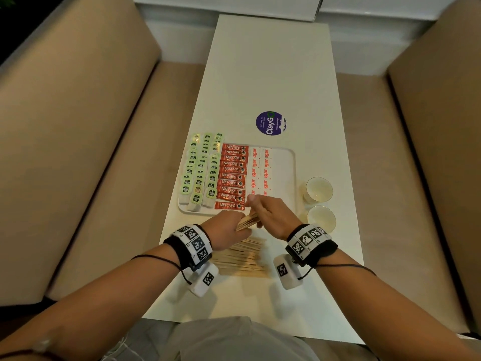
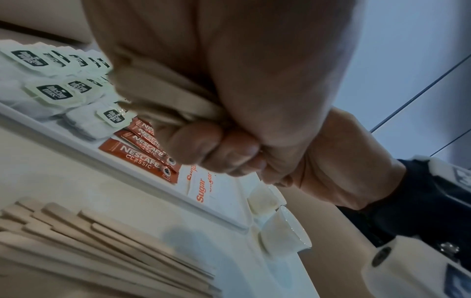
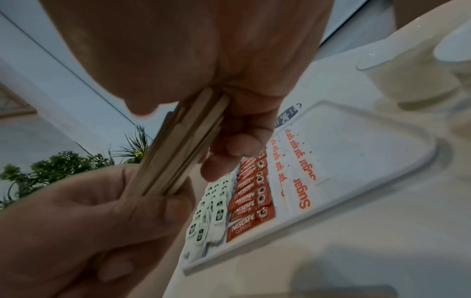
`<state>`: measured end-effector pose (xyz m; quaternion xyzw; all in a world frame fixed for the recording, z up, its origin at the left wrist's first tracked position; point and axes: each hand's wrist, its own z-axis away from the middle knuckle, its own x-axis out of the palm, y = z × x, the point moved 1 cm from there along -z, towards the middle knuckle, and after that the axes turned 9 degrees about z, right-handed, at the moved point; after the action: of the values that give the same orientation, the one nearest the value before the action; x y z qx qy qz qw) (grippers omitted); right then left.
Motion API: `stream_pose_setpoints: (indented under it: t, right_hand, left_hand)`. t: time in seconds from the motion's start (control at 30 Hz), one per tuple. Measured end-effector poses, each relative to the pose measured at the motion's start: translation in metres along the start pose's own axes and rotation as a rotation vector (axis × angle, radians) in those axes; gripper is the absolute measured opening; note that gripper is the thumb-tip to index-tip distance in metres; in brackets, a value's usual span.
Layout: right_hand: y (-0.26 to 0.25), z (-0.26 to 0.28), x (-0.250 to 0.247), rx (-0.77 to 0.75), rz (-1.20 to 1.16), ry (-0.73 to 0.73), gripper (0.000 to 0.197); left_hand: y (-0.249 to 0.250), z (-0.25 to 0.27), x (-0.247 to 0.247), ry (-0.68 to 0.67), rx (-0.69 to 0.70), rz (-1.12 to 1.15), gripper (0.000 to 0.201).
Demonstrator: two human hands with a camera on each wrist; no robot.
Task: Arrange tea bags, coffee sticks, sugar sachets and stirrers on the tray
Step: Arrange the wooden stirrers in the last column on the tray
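Long white desk [image 1: 260, 74] runs away from the person, w/ tan sofa seats [image 1: 65, 126] on both sides.

On the desk's near half sits a white tray [image 1: 286, 175]. From its left: three columns of green-tagged tea bags [image 1: 200, 173], overlapping, the far ones past the tray's far edge; then a column of red Nescafe coffee sticks [image 1: 232, 175]; then two columns of white sugar sachets [image 1: 259, 168]. Right part of the tray is bare.

Loose pile of wooden stirrers [image 1: 242, 259] lies on the desk, near side of the tray, between the two wrists.

Two white cups [image 1: 318, 190], one behind the other, stand just right of the tray. A round purple sticker [image 1: 270, 123] sits on the desk beyond the tray.

Both hands meet above the tray's near edge, each w/ a tagged wristband. Left hand [image 1: 226, 227] has fingers curled round one end of a bundle of stirrers [image 1: 247, 220]. Right hand [image 1: 270, 212] grips the other end, fingers and thumb wrapped round it. Right wrist view shows the bundle [image 3: 178, 149] as several flat sticks stacked together, clamped between both hands; left wrist view shows the same grip w/ fingers [image 2: 203, 149] folded over the sticks.
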<state>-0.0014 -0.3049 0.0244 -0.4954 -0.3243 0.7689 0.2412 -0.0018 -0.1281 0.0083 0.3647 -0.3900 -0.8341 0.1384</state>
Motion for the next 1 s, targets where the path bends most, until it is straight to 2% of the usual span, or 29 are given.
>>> stream_pose_setpoints:
  t: [0.1, 0.17, 0.23, 0.37, 0.47, 0.63, 0.77, 0.87, 1.0]
  right_hand:
    - [0.008, -0.001, 0.004, 0.017, 0.101, 0.013, 0.041]
    - [0.012, -0.003, 0.005, 0.039, 0.108, 0.020, 0.040]
    - [0.014, -0.004, 0.004, 0.050, 0.087, 0.033, 0.041]
    - [0.015, -0.006, -0.001, 0.060, 0.053, 0.056, 0.041]
    - [0.018, -0.007, -0.007, 0.085, 0.040, 0.095, 0.039]
    - [0.019, -0.006, -0.023, 0.107, 0.010, 0.196, 0.040]
    - [0.014, -0.005, -0.017, 0.121, -0.008, 0.266, 0.040]
    - [0.010, -0.006, -0.008, 0.159, -0.039, 0.302, 0.040]
    - [0.008, -0.008, -0.009, 0.159, -0.056, 0.308, 0.038]
  left_hand:
    - [-0.001, -0.001, 0.000, 0.038, -0.008, -0.001, 0.035]
    - [0.000, 0.000, 0.001, 0.047, -0.021, 0.015, 0.048]
    - [0.001, -0.002, 0.003, 0.038, -0.028, 0.001, 0.044]
    - [0.007, -0.003, 0.000, 0.030, -0.014, 0.018, 0.025]
    - [0.007, -0.001, -0.008, 0.015, -0.034, 0.054, 0.024]
    - [-0.002, 0.007, -0.020, 0.015, -0.130, 0.381, 0.034]
    - [0.002, 0.003, -0.018, 0.110, -0.116, 0.575, 0.044]
    - [0.004, -0.005, -0.015, 0.154, -0.092, 0.509, 0.045]
    - [0.001, -0.006, -0.012, 0.101, -0.079, 0.330, 0.051]
